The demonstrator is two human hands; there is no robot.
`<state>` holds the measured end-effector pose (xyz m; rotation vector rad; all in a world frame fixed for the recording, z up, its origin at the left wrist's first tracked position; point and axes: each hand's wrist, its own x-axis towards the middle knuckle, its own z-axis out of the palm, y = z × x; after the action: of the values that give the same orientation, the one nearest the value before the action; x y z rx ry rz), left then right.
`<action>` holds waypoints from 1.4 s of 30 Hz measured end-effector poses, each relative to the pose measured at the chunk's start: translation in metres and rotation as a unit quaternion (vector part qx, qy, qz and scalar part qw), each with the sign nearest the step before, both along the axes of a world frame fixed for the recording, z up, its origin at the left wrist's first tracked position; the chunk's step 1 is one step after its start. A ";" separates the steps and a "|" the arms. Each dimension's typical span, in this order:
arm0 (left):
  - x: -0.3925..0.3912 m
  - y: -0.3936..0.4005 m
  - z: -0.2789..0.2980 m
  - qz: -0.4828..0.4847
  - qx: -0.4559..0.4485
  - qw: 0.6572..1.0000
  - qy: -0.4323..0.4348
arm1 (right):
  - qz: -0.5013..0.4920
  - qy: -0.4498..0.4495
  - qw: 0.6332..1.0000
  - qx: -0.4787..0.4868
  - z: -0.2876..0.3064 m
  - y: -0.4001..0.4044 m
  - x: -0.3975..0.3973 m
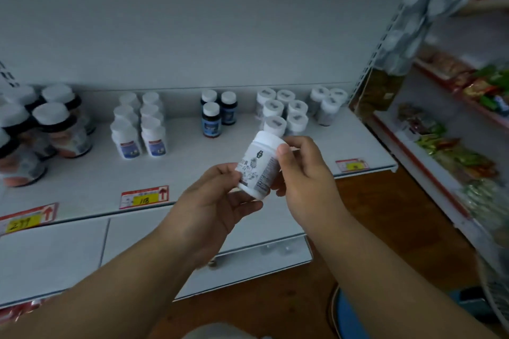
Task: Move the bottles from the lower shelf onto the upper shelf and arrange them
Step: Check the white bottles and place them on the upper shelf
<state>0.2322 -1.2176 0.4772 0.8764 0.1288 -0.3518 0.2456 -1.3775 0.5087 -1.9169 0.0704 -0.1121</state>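
White and tilted, the bottle (pixel 259 166) sits pinched between the left hand (pixel 217 201) and right hand (pixel 303 170) above the upper shelf (pixel 82 187), and should probably be stood upright, label outward, beside the matching white-capped cluster (pixel 283 113).

- Label print on the white bottle (pixel 257 166) is blurring beyond reading; the right hand (pixel 304 170) is covering its right side.
- Dark bottles (pixel 41 129) are running off the left edge.
- Packaged goods (pixel 462 157) at right are smearing into indistinct colour.
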 end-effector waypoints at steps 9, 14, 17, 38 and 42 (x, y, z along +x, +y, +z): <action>0.040 -0.103 0.023 0.040 0.256 0.957 -0.134 | -0.024 -0.013 0.996 0.080 0.018 -0.097 0.031; 0.069 -0.119 0.020 0.020 0.407 0.891 -0.200 | -0.018 0.001 0.999 0.033 0.011 -0.115 0.052; 0.093 -0.125 0.022 0.010 0.498 0.827 -0.260 | -0.012 0.034 0.999 -0.003 0.008 -0.122 0.070; 0.237 -0.250 -0.016 -0.131 0.495 0.853 -0.099 | -0.072 0.072 0.984 -0.149 -0.086 -0.262 0.240; 0.257 -0.269 -0.016 -0.062 0.517 0.853 -0.048 | -0.038 0.090 0.982 -0.162 -0.128 -0.291 0.284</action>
<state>0.4896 -1.4867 0.4607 1.9810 0.1711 -0.3519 0.5301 -1.6686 0.3805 -2.2471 0.2620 0.0000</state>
